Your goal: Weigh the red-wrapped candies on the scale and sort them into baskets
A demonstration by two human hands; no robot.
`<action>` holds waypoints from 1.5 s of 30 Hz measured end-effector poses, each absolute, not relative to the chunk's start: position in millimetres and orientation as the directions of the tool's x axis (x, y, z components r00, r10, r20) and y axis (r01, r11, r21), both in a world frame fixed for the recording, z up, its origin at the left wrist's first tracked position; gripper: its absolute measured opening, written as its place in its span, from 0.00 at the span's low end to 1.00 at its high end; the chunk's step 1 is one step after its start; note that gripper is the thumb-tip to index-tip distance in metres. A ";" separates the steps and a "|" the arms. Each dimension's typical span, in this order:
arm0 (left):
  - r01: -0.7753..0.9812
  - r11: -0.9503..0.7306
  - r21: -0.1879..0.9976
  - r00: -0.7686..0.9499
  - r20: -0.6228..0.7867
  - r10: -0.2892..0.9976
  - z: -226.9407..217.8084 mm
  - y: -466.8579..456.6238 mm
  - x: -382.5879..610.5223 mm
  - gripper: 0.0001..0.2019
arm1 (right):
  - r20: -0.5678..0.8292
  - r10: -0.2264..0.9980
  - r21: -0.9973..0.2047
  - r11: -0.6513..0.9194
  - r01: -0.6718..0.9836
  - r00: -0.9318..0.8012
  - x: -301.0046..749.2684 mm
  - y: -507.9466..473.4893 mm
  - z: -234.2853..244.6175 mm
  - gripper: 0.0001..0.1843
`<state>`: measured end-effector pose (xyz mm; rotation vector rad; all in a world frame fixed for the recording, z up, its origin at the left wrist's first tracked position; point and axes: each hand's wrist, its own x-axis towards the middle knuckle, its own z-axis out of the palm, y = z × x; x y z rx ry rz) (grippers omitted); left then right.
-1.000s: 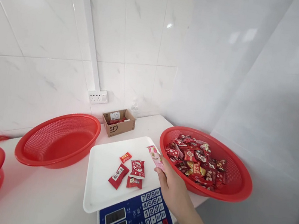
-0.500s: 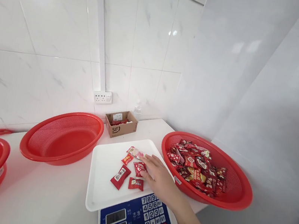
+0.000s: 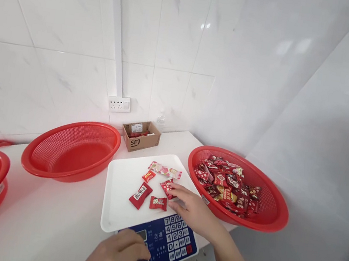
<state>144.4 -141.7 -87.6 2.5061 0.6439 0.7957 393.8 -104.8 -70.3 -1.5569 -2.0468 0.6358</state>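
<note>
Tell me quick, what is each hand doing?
Left hand: curled over the scale front; grip cannot be told.
Right hand: open, fingertips touching a red candy on the white tray.

"SF" on cardboard box (image 3: 141,136), digits 0–9 on scale keypad (image 3: 173,238)

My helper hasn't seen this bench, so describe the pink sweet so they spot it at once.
Find the white tray on the scale, beside the red basket of sweets. The pink sweet lies near the tray's far edge: long and pale, while its neighbours are short and red.
</note>
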 end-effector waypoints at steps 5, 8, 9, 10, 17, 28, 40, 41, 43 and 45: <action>0.411 -0.818 0.403 0.765 0.336 0.550 -46.4 -103.4 156.1 0.14 | 0.188 0.969 -0.586 0.239 0.774 -0.157 408.9 -111.0 -68.5 0.25; 0.502 -0.790 0.353 0.786 0.196 0.587 -43.2 -79.8 173.0 0.28 | 0.248 0.967 -0.494 0.066 0.867 0.068 435.1 -110.8 -77.1 0.25; 0.516 -0.785 0.343 0.793 0.156 0.589 -45.8 -72.5 179.1 0.32 | 0.239 0.963 -0.467 0.001 0.884 0.124 444.2 -111.0 -80.8 0.25; 0.523 -0.784 0.334 0.802 0.120 0.585 -49.6 -65.8 185.2 0.35 | 0.213 0.963 -0.443 -0.057 0.894 0.167 452.4 -111.4 -84.3 0.26; 0.593 -0.768 0.241 0.788 0.024 0.616 -74.5 -29.7 219.9 0.39 | 0.020 0.956 -0.340 -0.269 0.901 0.292 467.3 -117.4 -90.9 0.29; 0.550 -0.796 0.252 0.817 0.037 0.576 -69.6 -14.2 228.5 0.45 | 0.036 0.958 -0.310 -0.260 0.914 0.285 464.8 -118.2 -92.3 0.29; 0.718 -0.639 0.274 0.693 -0.366 0.621 -19.6 -5.4 196.6 0.46 | -0.143 0.989 -0.549 -0.115 0.828 0.042 493.4 -113.6 -75.9 0.28; 0.727 -0.630 0.274 0.685 -0.366 0.630 -14.6 -2.6 191.8 0.46 | -0.154 0.988 -0.565 -0.114 0.817 0.031 495.4 -112.8 -75.5 0.28; 0.729 -0.632 0.264 0.681 -0.378 0.628 -11.2 2.5 181.7 0.48 | -0.160 0.987 -0.610 -0.101 0.786 0.003 497.8 -112.1 -76.2 0.29; 0.710 -0.658 0.251 0.696 -0.393 0.601 -16.8 5.9 172.3 0.50 | -0.148 0.989 -0.643 -0.085 0.761 -0.015 498.3 -112.7 -77.6 0.29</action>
